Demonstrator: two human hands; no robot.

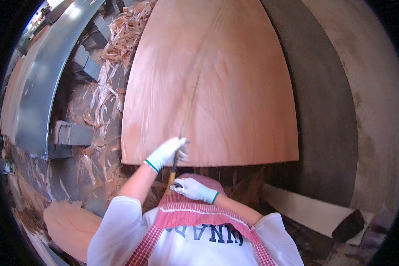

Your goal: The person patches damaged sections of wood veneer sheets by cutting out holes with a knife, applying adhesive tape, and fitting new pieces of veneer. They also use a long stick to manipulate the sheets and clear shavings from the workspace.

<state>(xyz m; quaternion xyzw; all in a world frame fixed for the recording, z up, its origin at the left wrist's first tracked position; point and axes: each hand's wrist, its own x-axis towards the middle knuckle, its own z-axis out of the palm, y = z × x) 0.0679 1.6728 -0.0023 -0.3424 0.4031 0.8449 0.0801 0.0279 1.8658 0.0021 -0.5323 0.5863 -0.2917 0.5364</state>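
Observation:
A long thin pole (193, 91), which looks like bamboo, slants across the broad flat reddish wood sheet (252, 111) in front of me. My left hand (167, 154), in a white glove with a green cuff edge, is closed around the pole close to the sheet's near edge. Lower down, near my waist, my right hand (195, 189) in a matching glove is closed at the pole's yellowish lower end. Something small and dark shows at the right hand's fingers; its kind cannot be made out. The pole's far end runs to the top of the view.
Torn wood-veneer scraps (128, 33) litter the floor on the left. Grey blocks (73, 134) stand beside a dark smooth-topped panel (37, 97). A pale beam (306, 210) lies at lower right, and a loose veneer piece (71, 226) at lower left.

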